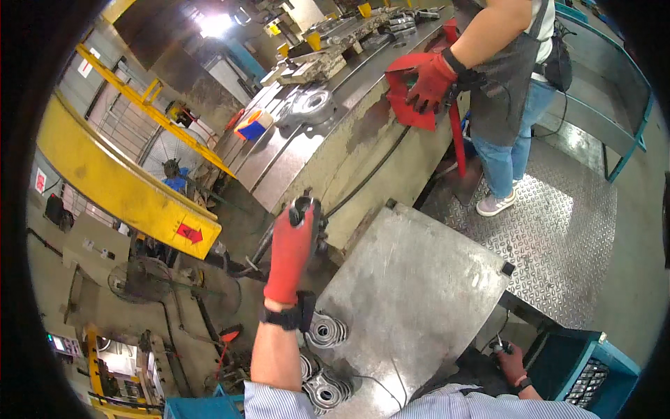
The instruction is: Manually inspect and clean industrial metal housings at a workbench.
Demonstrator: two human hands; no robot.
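Note:
My left hand (289, 244), in a red glove, reaches out past the far left corner of a steel-topped table (419, 272). Its fingers are closed round a dark metal part with a ringed end (302, 204). At the lower right is my right hand (513, 364), also gloved in red, beside a blue bin (593, 377). It is closed on a small dark thing with a bright tip, too small to name. Stacks of ring-shaped metal parts (326, 332) stand along the table's left edge near my left forearm. A larger cast metal part (312, 105) lies on the slotted machine bed (272, 164).
A co-worker in a grey apron (499, 105) stands at the right, a red-gloved hand on a red box (412, 115) on a post. A yellow beam (132, 188) crosses the left. Beneath the co-worker lies a tread-plate floor (551, 230). A blue-and-orange object (255, 126) rests on the bed.

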